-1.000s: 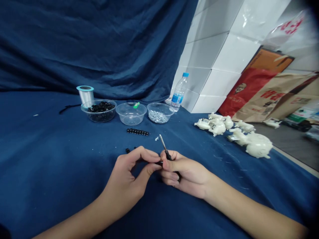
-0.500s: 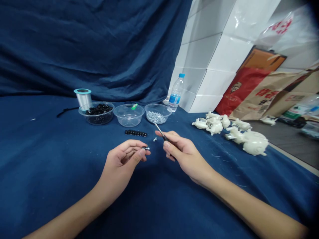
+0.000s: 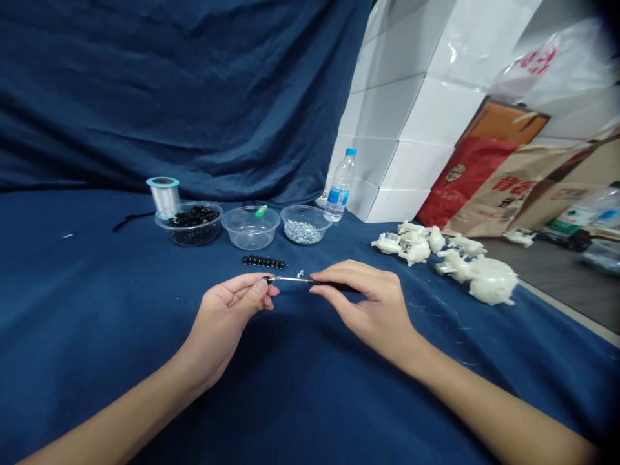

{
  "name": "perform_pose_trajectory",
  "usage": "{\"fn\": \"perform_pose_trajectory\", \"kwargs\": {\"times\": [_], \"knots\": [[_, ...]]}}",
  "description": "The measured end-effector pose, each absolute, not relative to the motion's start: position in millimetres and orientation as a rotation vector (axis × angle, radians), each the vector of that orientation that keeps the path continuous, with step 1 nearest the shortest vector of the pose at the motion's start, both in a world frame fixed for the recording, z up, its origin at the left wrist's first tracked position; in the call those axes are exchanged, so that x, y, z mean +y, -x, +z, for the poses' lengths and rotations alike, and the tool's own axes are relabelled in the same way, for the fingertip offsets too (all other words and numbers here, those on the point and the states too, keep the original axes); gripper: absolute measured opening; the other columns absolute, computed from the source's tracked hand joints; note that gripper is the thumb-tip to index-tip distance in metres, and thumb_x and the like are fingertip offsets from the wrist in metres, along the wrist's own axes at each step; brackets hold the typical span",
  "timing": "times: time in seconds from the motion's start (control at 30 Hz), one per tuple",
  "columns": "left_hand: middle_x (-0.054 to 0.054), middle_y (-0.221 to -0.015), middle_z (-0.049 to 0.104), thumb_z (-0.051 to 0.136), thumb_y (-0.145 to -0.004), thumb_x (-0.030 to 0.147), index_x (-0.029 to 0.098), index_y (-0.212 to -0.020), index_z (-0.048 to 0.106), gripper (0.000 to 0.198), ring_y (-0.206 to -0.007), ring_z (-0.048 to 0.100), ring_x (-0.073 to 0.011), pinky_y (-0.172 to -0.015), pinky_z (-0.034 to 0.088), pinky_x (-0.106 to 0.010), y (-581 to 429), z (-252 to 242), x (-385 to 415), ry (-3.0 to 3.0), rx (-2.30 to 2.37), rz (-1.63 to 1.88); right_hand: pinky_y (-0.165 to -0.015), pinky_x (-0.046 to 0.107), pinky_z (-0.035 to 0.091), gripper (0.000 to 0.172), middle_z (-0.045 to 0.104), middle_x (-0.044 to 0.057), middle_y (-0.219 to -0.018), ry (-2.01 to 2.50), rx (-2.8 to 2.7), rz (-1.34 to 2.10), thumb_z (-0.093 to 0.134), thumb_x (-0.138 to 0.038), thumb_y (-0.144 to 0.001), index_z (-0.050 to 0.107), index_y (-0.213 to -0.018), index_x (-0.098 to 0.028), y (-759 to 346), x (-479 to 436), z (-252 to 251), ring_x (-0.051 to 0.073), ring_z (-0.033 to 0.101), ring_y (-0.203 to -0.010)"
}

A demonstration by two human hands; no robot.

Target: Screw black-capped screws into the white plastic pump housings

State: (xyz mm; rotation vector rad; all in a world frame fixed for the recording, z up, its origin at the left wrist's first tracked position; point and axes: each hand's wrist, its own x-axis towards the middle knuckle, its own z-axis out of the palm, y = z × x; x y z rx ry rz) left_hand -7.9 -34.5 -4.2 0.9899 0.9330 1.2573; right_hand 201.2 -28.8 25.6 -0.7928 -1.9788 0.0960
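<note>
Between the thumb and fingers of my left hand point(image 3: 237, 303) is a small black part point(image 3: 267, 279) with a silver screw in its right end; the fingers mostly cover it. My right hand point(image 3: 371, 300) grips the black handle of a screwdriver point(image 3: 293, 279). The metal shaft lies level, and its tip meets the screw at my left fingertips. Just behind the shaft, a few loose screws point(image 3: 300, 274) lie on the blue cloth. A short row of black parts point(image 3: 264, 261) sits a little farther back.
Three clear bowls stand behind: one with black parts point(image 3: 194, 216), one with a green item point(image 3: 261, 211), one with screws point(image 3: 303, 231). A spool point(image 3: 163, 196) and a water bottle point(image 3: 340, 184) flank them. Cream plastic parts point(image 3: 491, 281) lie right, before white boxes point(image 3: 387, 161).
The screwdriver has swung from pointing up and away to level, its tip now at the screw in my left hand. My left hand has shifted slightly left.
</note>
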Motion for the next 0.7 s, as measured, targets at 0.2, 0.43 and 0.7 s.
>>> {"fn": "perform_pose_trajectory", "kwargs": {"times": [0.2,0.43,0.7], "knots": [[-0.001,-0.082,0.072,0.075,-0.079,0.036,0.016,-0.096,0.073,0.027,-0.075,0.061,-0.0101,-0.080,0.050,-0.023,7.1,-5.8,-33.5,-1.004,0.947,1.256,-0.073,0.032,0.054,0.011,0.076,0.005,-0.087,0.755,-1.991,0.073,0.072,-0.011,-0.083,0.075,-0.093,-0.014,-201.0,-29.1,25.5,0.016,0.068,-0.077],[-0.001,-0.082,0.074,0.077,-0.077,0.034,0.018,-0.096,0.074,0.025,-0.074,0.064,-0.0097,-0.078,0.050,-0.021,10.7,-11.0,-31.8,-1.055,1.008,1.277,-0.072,0.032,0.054,0.011,0.075,0.006,-0.086,0.723,-2.038,0.045,0.069,-0.010,-0.085,0.074,-0.094,-0.013,-203.5,-28.5,24.2,0.016,0.066,-0.077],[0.000,-0.082,0.076,0.076,-0.078,0.031,0.019,-0.095,0.075,0.021,-0.075,0.067,-0.0099,-0.076,0.053,-0.018,14.5,-12.2,-29.3,-1.163,1.072,1.312,-0.068,0.027,0.051,0.018,0.067,0.007,-0.087,0.730,-2.079,0.126,0.067,-0.008,-0.085,0.074,-0.101,-0.011,-205.3,-27.6,25.2,0.014,0.062,-0.077]]}}
